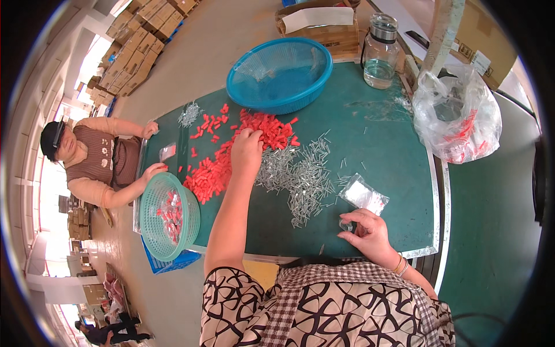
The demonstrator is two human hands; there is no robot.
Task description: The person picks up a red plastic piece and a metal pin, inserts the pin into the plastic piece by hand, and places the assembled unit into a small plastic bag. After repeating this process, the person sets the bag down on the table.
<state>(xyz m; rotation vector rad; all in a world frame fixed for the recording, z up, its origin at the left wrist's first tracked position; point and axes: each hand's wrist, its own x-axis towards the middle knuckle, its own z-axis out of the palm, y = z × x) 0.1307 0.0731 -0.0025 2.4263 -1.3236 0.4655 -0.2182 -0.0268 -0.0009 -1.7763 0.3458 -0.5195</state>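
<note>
My left hand reaches into a heap of small red plastic wall plugs, its fingers curled down onto some of them. Beside that heap, a pile of loose silver screws spreads over the green table. My right hand is near the table's front edge, thumb and forefinger pinching a small clear plastic bag, partly hidden by the fingers. Just beyond the right hand lies a stack of clear plastic bags.
A blue basket stands at the table's far side, near a glass water bottle. At left, a co-worker stands by a green basket holding red pieces. A white plastic bag hangs at the right edge.
</note>
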